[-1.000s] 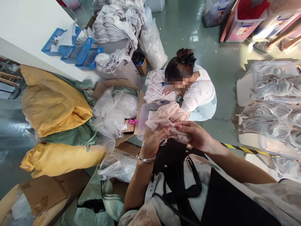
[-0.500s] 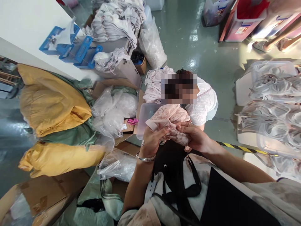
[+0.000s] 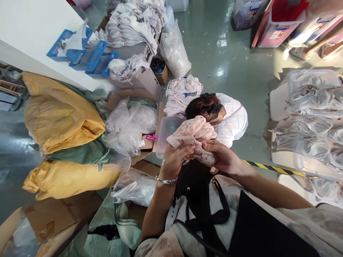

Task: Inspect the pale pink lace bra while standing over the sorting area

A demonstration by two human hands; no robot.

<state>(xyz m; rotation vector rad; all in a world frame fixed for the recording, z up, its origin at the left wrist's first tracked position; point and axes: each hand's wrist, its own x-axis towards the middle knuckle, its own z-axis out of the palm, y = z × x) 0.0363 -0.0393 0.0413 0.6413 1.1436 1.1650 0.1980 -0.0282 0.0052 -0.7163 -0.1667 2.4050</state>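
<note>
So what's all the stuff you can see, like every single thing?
lace garment: one, pink, between both hands
sacks: two, yellow, left
open box: one, brown, left of centre, holding clear bags
baskets: about three, blue, upper left
tub: one, see-through, beyond left hand
garment piles: several, whitish, upper left, centre, right
bin: one, pinkish, upper right, red cloth inside
floor tape: one, yellow-black, right
co-worker: one, white top, centre
left hand: one, silver bangle, on garment
right hand: one, on garment
</note>
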